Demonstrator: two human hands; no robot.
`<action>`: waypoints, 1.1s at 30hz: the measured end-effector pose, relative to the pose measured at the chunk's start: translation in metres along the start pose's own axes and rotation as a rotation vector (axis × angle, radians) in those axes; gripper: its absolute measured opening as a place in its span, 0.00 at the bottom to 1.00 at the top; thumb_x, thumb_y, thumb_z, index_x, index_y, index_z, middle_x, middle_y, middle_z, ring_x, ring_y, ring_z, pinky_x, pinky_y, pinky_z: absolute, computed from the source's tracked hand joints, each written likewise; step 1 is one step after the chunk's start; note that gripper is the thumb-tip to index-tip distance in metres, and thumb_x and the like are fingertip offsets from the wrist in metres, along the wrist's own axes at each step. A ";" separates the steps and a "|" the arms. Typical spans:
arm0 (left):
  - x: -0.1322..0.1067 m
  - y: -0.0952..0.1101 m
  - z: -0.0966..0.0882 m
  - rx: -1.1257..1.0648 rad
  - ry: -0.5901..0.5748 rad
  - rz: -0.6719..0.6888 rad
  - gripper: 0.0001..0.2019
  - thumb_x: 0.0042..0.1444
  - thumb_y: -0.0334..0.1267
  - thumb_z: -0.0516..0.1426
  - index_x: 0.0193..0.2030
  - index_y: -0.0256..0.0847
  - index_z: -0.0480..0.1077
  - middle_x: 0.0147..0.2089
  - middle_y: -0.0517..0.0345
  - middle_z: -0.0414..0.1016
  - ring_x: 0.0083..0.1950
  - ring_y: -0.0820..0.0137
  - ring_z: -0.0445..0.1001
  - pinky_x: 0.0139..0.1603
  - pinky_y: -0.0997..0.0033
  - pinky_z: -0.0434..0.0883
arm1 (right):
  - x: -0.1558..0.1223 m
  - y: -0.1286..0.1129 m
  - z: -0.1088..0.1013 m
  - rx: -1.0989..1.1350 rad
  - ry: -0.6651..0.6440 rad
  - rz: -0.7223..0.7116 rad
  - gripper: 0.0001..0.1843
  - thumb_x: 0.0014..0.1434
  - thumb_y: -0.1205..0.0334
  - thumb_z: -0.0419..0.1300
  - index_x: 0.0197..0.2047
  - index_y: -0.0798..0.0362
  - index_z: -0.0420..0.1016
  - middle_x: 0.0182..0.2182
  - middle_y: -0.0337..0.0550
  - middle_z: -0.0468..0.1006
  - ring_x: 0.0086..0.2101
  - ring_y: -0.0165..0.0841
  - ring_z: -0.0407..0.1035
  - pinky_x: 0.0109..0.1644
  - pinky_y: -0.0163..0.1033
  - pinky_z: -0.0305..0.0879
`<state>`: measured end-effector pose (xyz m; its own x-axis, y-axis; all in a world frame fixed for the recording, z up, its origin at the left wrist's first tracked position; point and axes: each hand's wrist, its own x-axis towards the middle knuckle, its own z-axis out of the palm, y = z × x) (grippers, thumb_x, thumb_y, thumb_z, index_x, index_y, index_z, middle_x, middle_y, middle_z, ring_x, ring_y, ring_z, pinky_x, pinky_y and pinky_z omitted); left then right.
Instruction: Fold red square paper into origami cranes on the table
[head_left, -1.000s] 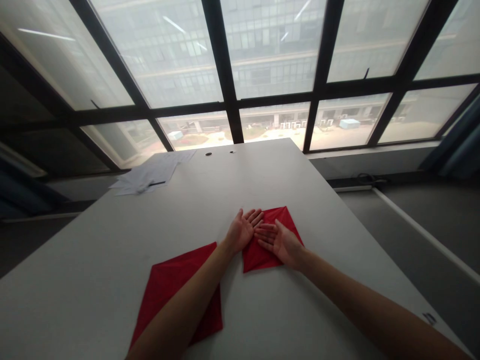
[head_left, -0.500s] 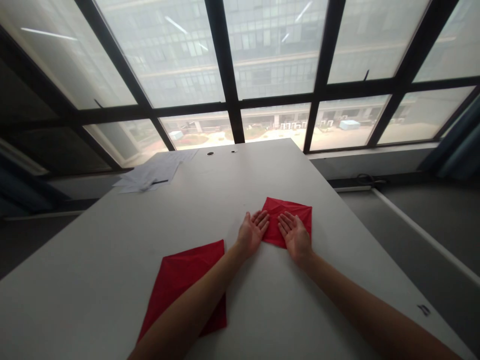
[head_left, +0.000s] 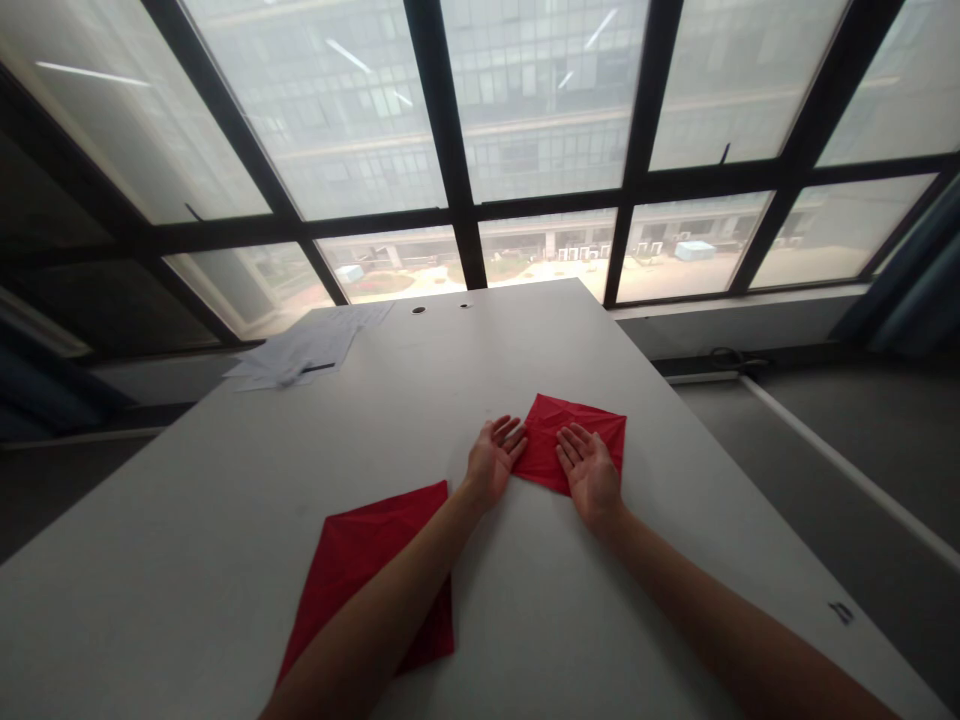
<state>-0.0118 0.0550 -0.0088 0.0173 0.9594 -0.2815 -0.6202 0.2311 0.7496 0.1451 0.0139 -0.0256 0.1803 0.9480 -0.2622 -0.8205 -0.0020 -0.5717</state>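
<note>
A creased red sheet (head_left: 574, 412), folded roughly square, lies flat on the white table (head_left: 420, 420) in front of me. Palm up with fingers stretched out, my right hand (head_left: 591, 470) is over its near right part and hides some of it. My left hand (head_left: 495, 460) is open at the sheet's left edge, palm turned up; whether its fingertips touch the sheet I cannot tell. Neither hand holds anything. Closer to me on the left, a larger red folded piece (head_left: 367, 550) lies partly under my left forearm. Both red pieces look like thin paper or cloth.
White papers (head_left: 307, 345) with a dark pen (head_left: 319, 367) on them lie at the table's far left. Two round holes, one of them a cable hole (head_left: 418, 310), sit near the far edge. A small black object (head_left: 841, 612) is by the right edge. Windows stand beyond.
My left hand has shifted a little to the left, off the red sheet toward its edge. My right hand stays almost where it was. The view has tilted slightly.
</note>
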 end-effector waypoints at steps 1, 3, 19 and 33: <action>0.003 0.001 -0.001 0.010 0.046 0.056 0.12 0.68 0.39 0.46 0.46 0.39 0.68 0.57 0.41 0.73 0.57 0.61 0.75 0.59 0.53 0.71 | 0.000 0.000 0.000 0.001 -0.001 0.002 0.15 0.68 0.55 0.48 0.45 0.46 0.76 0.50 0.42 0.79 0.55 0.32 0.71 0.63 0.44 0.66; 0.005 0.004 -0.001 0.028 0.101 0.174 0.11 0.67 0.36 0.45 0.46 0.41 0.68 0.58 0.46 0.72 0.60 0.65 0.73 0.62 0.59 0.68 | 0.000 -0.001 0.000 0.004 0.005 0.018 0.16 0.69 0.56 0.48 0.45 0.47 0.76 0.50 0.42 0.79 0.55 0.31 0.71 0.63 0.42 0.65; -0.012 -0.015 -0.016 1.305 -0.405 0.557 0.23 0.59 0.43 0.58 0.62 0.49 0.68 0.72 0.50 0.56 0.76 0.52 0.44 0.72 0.45 0.26 | 0.034 -0.063 -0.015 -0.064 -0.053 0.233 0.15 0.68 0.57 0.48 0.44 0.54 0.74 0.44 0.55 0.80 0.46 0.39 0.77 0.51 0.49 0.74; -0.006 -0.020 -0.025 1.497 -0.404 0.711 0.24 0.64 0.48 0.52 0.66 0.49 0.63 0.73 0.49 0.55 0.75 0.50 0.44 0.72 0.43 0.30 | 0.085 -0.040 0.020 -0.041 -0.160 0.340 0.16 0.71 0.56 0.44 0.44 0.54 0.71 0.44 0.52 0.78 0.45 0.37 0.77 0.49 0.51 0.74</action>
<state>-0.0193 0.0402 -0.0373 0.4127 0.8551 0.3139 0.6269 -0.5166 0.5831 0.1818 0.1008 -0.0093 -0.1881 0.9288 -0.3192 -0.7958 -0.3347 -0.5047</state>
